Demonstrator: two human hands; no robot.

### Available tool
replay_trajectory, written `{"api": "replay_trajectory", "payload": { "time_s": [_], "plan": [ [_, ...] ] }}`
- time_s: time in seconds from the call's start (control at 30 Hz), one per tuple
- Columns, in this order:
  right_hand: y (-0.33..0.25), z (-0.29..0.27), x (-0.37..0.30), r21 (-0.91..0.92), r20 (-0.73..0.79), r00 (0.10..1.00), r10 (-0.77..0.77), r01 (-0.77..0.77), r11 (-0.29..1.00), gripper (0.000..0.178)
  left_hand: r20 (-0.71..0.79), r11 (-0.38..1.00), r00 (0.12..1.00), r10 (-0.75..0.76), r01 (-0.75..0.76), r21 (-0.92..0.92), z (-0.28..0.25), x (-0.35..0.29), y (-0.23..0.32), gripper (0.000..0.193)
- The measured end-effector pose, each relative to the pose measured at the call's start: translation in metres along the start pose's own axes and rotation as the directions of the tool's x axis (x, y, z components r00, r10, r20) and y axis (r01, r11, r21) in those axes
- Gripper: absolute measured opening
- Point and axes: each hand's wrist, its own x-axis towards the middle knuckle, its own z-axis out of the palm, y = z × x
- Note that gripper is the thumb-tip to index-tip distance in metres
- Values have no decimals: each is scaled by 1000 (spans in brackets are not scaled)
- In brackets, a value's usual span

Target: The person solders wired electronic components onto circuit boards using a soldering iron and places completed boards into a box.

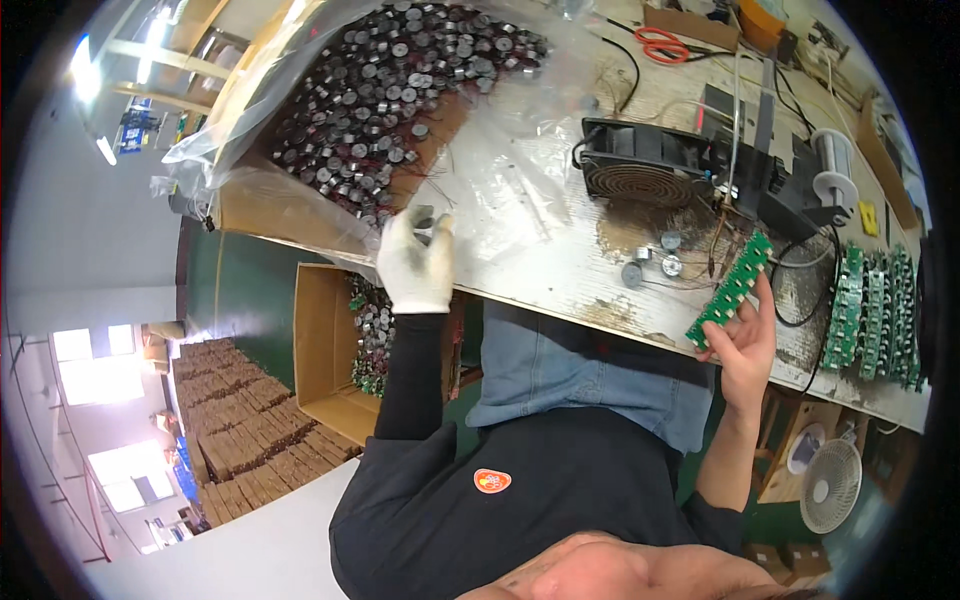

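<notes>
My right hand [745, 345], bare, grips the lower end of a long green circuit board [730, 290] between thumb and fingers, tilted above the table's front edge. Small light parts line the board. My left hand [416, 262], in a white glove, is at the near edge of a big heap of small round metal motors [400, 90] with dark red wires. Its fingers are curled, and what sits between them, if anything, is too unclear to name. Several loose motors [671, 266] lie on the table left of the board.
A black fan [645, 165] and a soldering stand with a wire spool [834, 165] stand behind the board. Rows of green boards [870, 310] lie at the right. Red-handled scissors [662, 45] rest at the back. A cardboard box [325, 350] with motors is below the table's left edge.
</notes>
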Motion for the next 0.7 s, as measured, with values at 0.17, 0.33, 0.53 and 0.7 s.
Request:
{"api": "replay_trajectory", "payload": {
  "time_s": [0.17, 0.33, 0.53, 0.7],
  "plan": [
    [1, 3, 3, -14, 38, 999, -12, 12, 1000, 82, 177, 961, 983, 56, -101, 257, -11, 30, -20, 25],
    [0, 6, 2, -3, 9, 1000, 0, 0, 1000, 82, 372, 903, 914, 165, -291, 315, 4, 56, -29, 21],
    [-1, 5, 2, 5, -1, 1000, -1, 1, 1000, 82, 439, 899, 864, 246, -373, 231, 14, 66, -30, 11],
    [-5, 5, 2, -2, 7, 1000, 17, -17, 1000, 82, 456, 891, 844, 284, -407, 199, 14, 65, -29, 18]
  ]
}}
